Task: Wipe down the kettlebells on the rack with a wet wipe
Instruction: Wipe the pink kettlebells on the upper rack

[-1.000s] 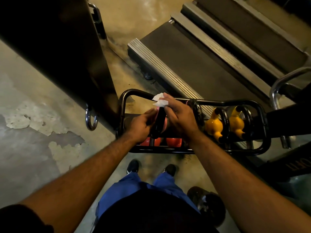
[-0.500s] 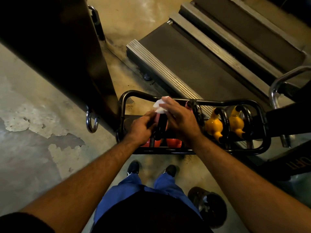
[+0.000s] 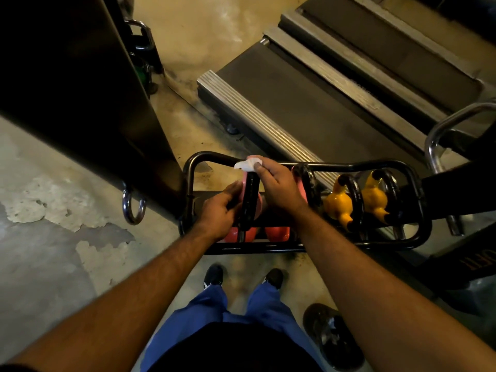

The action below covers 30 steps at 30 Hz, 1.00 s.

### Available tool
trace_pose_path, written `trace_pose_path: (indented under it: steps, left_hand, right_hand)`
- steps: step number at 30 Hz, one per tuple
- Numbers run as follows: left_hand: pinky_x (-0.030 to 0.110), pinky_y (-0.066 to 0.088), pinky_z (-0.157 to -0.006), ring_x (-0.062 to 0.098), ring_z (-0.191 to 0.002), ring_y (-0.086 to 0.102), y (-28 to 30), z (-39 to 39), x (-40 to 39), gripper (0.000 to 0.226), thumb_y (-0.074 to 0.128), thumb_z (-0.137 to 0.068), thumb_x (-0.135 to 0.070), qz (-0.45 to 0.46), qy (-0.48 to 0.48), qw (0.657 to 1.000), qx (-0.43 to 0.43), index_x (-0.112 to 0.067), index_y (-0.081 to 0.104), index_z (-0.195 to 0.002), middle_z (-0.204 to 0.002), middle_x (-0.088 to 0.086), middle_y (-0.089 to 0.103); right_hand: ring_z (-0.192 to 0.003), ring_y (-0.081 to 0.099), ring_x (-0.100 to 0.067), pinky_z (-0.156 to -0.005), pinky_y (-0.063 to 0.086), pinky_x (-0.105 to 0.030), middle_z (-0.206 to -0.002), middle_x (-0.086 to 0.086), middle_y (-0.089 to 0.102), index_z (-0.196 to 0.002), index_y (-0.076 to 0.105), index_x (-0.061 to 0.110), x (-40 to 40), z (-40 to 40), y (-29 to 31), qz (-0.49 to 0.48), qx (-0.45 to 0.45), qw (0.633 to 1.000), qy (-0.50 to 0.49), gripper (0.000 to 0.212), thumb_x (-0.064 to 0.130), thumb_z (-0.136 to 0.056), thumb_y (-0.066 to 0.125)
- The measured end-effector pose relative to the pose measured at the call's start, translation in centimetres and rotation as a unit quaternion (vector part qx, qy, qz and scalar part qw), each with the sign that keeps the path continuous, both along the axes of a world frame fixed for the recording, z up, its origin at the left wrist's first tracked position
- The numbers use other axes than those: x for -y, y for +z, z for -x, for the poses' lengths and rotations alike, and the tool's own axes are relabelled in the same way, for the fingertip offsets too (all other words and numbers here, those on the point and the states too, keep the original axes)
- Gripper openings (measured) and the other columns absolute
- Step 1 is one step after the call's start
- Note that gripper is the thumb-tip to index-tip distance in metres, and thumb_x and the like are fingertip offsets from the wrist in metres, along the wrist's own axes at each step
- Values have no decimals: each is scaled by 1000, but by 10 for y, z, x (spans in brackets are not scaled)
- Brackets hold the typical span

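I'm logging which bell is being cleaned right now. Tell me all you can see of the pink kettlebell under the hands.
The pink kettlebell sits at the left end of the black rack, its pink body smooth and faintly glossy, with a black handle. The left hand grips its left side, steadying it. The right hand presses a crumpled white wet wipe against its far, upper end. Its lower part is hidden by the hands.

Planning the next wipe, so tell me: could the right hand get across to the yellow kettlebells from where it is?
Probably yes. The right hand, pinching the wet wipe, works on the pink kettlebell; the yellow kettlebells sit further right on the same rack, tops uncovered.
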<state>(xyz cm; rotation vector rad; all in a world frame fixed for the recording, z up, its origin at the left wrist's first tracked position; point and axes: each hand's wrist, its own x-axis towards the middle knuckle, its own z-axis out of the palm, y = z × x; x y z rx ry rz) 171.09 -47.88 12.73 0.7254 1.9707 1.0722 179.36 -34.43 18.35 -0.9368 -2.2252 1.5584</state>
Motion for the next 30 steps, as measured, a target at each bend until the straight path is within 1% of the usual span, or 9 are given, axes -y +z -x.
trace_pose_path:
  steps: [4,6,10,14,16,20,25,27,30]
  left_hand:
    - [25,31,-115,10,-140,40,-2,-1,1,54,63,-94,-5,-7,8,1000,13,-19,49,-144,-151,-3,46]
    - [32,35,-116,12,-139,43,-2,-1,2,53,62,-94,-6,-13,13,999,32,-21,50,-144,-148,-3,50]
    - [37,40,-114,11,-136,48,1,-2,1,51,62,-95,-11,-20,20,998,54,-29,52,-141,-145,-6,53]
    - [30,37,-114,6,-135,43,3,-3,-2,54,62,-95,-7,-16,7,999,26,-24,48,-145,-147,-6,50]
    - [34,42,-112,13,-133,51,4,-3,2,52,61,-95,-7,-25,21,998,53,-24,50,-144,-142,-2,56]
    - [19,40,-106,10,-131,50,8,-6,-1,52,62,-94,-4,-27,8,999,37,-18,51,-143,-142,-3,56]
    - [13,47,-87,18,-119,60,11,-12,-10,36,58,-98,-8,-40,14,999,10,-10,60,-134,-126,7,67]
    - [7,50,-75,18,-112,64,12,-13,-6,34,56,-99,-8,-36,19,999,12,-9,61,-133,-120,6,68]
    - [1,44,-85,10,-122,57,9,-12,-3,44,60,-97,-9,-38,17,999,27,-17,56,-140,-132,-6,60]
  right_hand:
    - [-87,63,-14,-87,49,-40,-86,5,67,-94,69,20,-2,13,-3,107,15,991,-80,26,21,-105,46]
    - [-98,67,-16,-94,51,-42,-99,1,73,-104,73,16,5,4,-2,101,-22,993,-55,27,20,-104,46]
    - [-124,62,-18,-110,46,-43,-128,-5,69,-127,67,7,6,-20,-10,41,-60,997,-2,37,25,-100,50]
    - [-103,67,-18,-96,51,-49,-104,1,74,-105,74,18,-15,0,-1,-1,24,1000,6,36,38,-93,47]
    - [-98,66,-18,-90,52,-44,-99,0,72,-96,74,14,-10,4,4,-59,22,995,72,30,29,-92,48]
    - [-102,64,-16,-92,51,-38,-107,-2,70,-101,74,8,-11,-17,4,-141,-5,985,100,26,18,-94,50]
    - [-98,61,-24,-85,49,-38,-102,-8,67,-94,72,9,-7,3,22,-163,152,971,83,42,33,-88,38]
    - [-101,59,-20,-86,49,-37,-106,-7,67,-96,71,7,2,-7,24,-181,108,969,127,35,27,-91,43]
    - [-117,58,-14,-100,48,-33,-125,-6,67,-107,74,7,2,-25,15,-174,38,979,101,28,15,-95,50]
